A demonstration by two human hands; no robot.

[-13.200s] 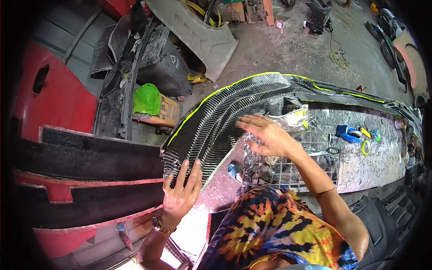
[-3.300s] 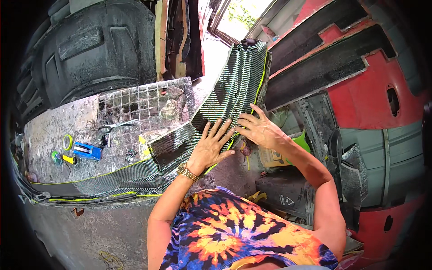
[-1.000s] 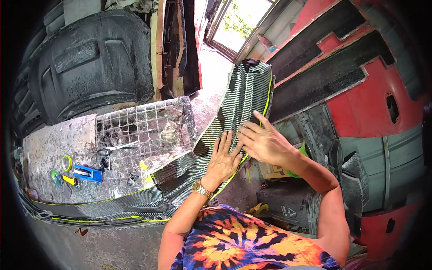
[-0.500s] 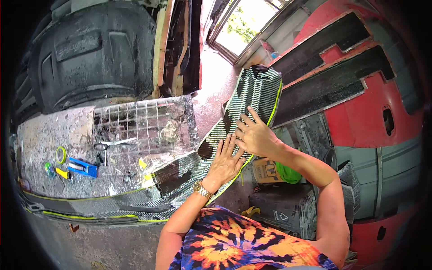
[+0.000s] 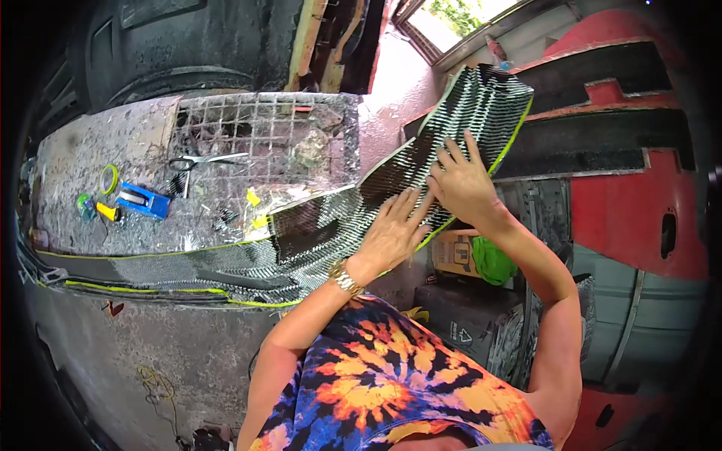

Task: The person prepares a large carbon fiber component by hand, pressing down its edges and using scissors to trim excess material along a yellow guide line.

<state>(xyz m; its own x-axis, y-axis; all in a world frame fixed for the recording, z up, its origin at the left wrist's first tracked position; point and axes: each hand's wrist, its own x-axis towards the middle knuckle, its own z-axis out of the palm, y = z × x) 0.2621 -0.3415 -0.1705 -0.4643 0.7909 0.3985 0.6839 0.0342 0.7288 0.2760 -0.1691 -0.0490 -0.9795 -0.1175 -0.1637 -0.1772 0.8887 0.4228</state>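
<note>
A long curved part covered in black and silver woven fabric, like carbon fibre cloth (image 5: 481, 113), runs along the near edge of the workbench and sticks out past its right end. Yellow-green tape (image 5: 513, 143) lines its edges. My left hand (image 5: 392, 231), with a metal watch on its wrist, lies flat on the weave with fingers stretched out. Just up and to the right, my right hand (image 5: 462, 184) presses on the same cloth, its fingers spread. The two hands nearly touch. Neither one grips anything.
On the speckled workbench (image 5: 75, 173) lie scissors (image 5: 197, 161), a blue tape dispenser (image 5: 143, 201), a yellow-green tape roll (image 5: 109, 179) and a yellow-handled cutter (image 5: 107, 212). Red and black panels (image 5: 617, 199) lean at right. A cardboard box (image 5: 453, 254) and green bag (image 5: 493, 261) sit below the part.
The view has shifted, so the bench and part appear higher and farther right. Both hands stay on the cloth in nearly the same places.
</note>
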